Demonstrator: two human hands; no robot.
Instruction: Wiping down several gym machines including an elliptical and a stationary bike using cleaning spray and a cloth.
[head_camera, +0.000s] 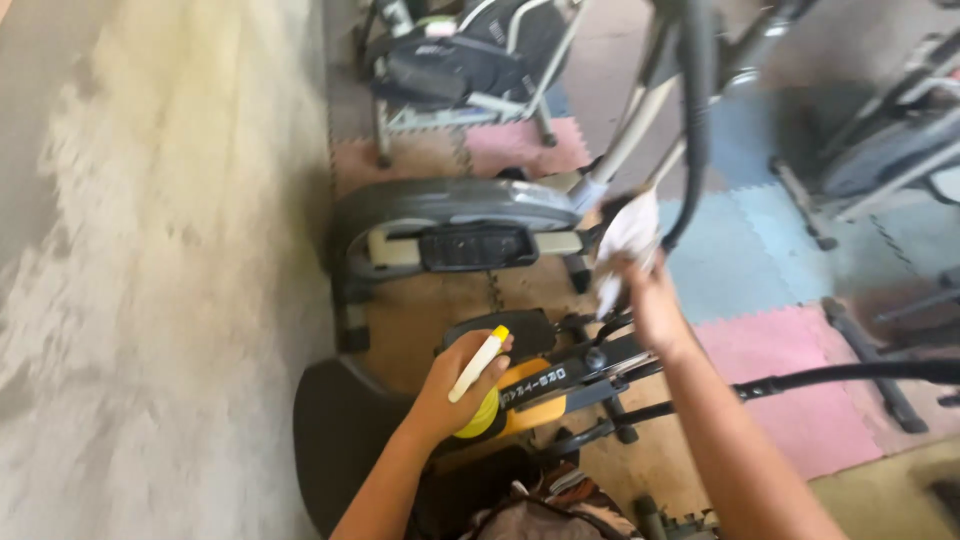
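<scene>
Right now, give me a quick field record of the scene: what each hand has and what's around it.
left hand: left hand holds a yellow spray bottle, grip closed around it
right hand: right hand presses a white cloth against a black handlebar
machine below: black and orange exercise machine
nearby: grey elliptical trainer ahead
floor: pink and blue foam mats
left side: grey wall

You stand on a floor of interlocking foam mats (800, 400), pink, light blue and tan squares. A black-and-grey elliptical trainer (450, 225) sits on the tan mats; a yellow-and-black exercise machine (560, 385) is nearer you. Bare grey concrete floor (150, 300) runs along the left.
</scene>
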